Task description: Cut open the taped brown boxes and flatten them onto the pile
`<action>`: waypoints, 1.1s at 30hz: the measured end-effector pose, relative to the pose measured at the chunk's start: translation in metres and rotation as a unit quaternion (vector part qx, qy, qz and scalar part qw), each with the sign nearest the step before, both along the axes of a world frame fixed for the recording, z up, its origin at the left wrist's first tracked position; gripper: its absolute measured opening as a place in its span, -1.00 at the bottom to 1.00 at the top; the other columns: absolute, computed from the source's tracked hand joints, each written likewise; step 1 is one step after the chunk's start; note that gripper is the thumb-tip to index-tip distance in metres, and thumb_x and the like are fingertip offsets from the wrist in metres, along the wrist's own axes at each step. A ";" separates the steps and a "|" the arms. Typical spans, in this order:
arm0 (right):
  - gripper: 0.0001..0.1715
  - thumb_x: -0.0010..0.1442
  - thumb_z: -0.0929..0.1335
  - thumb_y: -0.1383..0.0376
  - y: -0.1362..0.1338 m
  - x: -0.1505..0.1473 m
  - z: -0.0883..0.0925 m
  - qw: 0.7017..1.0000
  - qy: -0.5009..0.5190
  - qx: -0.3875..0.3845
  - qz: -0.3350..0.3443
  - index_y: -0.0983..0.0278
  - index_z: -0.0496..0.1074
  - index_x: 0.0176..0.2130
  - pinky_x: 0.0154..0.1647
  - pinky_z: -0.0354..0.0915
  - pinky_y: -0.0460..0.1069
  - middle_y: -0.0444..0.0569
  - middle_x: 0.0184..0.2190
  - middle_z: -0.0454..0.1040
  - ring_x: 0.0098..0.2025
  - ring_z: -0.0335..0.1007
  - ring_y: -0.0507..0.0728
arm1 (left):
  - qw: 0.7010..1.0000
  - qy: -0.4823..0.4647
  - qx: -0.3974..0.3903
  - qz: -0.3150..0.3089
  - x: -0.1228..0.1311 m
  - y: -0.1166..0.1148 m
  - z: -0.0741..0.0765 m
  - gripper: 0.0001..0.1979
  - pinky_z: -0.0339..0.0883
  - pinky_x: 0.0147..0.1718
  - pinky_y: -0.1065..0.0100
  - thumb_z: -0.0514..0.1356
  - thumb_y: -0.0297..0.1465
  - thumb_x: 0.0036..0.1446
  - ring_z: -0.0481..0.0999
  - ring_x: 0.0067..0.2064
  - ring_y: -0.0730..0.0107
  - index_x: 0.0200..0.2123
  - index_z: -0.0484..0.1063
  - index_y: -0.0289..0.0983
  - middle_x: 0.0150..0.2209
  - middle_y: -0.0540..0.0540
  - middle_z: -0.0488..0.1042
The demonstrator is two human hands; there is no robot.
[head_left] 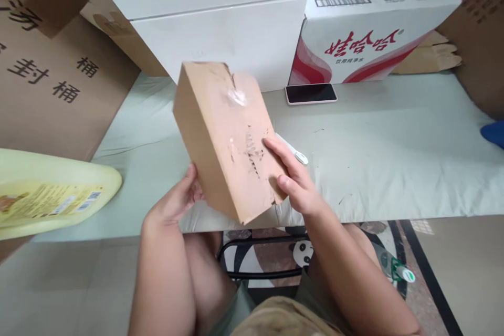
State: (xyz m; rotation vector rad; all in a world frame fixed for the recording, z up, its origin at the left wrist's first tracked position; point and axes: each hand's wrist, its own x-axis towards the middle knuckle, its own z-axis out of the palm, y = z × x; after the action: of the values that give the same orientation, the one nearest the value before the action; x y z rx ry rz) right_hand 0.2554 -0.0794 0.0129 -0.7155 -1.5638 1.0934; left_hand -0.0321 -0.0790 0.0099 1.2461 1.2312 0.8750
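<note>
A small brown cardboard box (232,136) is tilted between my two hands over the pale green cloth surface (394,152). Its upper face carries smudged dark print, a shiny patch of tape and a torn edge at the far end. My left hand (181,197) grips the near left side, thumb up along the wall and other fingers partly hidden. On the right, my right hand (297,181) holds the near right edge with its fingers over the printed face. Just beyond those fingers lies a slim white tool (293,149), partly hidden, perhaps a utility knife.
A phone (311,94) lies in front of a white-and-red carton (354,42). White boxes (220,37) stand behind. Large brown cartons (51,63) and a yellow jug (55,194) are at left. A plastic bottle (399,270) is low right.
</note>
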 end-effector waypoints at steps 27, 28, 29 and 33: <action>-0.77 0.30 0.38 0.24 -0.003 -0.009 0.003 0.995 -0.029 -0.062 0.074 0.06 0.61 -0.08 0.49 0.22 0.36 -0.03 0.39 0.32 0.49 0.24 0.34 | 0.945 0.092 0.272 0.157 0.007 0.012 -0.005 -0.36 0.26 0.41 -0.10 0.26 0.06 0.25 0.37 0.38 -0.09 0.31 0.36 -0.03 0.34 -0.21 0.37; -0.77 0.31 0.38 0.24 -0.003 -0.009 0.004 0.994 -0.030 -0.060 0.081 0.06 0.61 -0.08 0.48 0.23 0.37 -0.03 0.39 0.32 0.48 0.24 0.34 | 0.937 0.117 0.290 0.155 0.007 0.012 -0.004 -0.38 0.18 0.45 -0.12 0.25 0.05 0.26 0.29 0.43 -0.11 0.31 0.39 -0.04 0.35 -0.21 0.35; -0.77 0.31 0.37 0.25 -0.003 -0.008 0.005 0.994 -0.030 -0.060 0.087 0.07 0.62 -0.09 0.48 0.22 0.37 -0.03 0.39 0.32 0.48 0.24 0.34 | 0.930 0.143 0.302 0.153 0.006 0.012 -0.002 -0.40 0.11 0.48 -0.14 0.23 0.03 0.28 0.23 0.47 -0.12 0.30 0.41 -0.05 0.36 -0.19 0.32; -0.79 0.35 0.37 0.21 -0.002 -0.009 0.005 0.993 -0.021 -0.066 0.100 0.05 0.62 -0.09 0.50 0.18 0.38 -0.03 0.40 0.30 0.49 0.21 0.35 | 0.919 0.223 0.292 0.146 0.006 0.009 0.005 -0.54 0.09 0.50 -0.11 0.13 -0.09 0.33 0.17 0.49 -0.06 0.19 0.54 -0.08 0.37 -0.15 0.23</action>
State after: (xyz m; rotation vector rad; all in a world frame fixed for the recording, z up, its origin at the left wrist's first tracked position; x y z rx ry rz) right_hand 0.2469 -0.0815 0.0181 -0.6833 -1.6365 1.3482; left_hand -0.0264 -0.0699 0.0147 1.8421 1.6114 1.2840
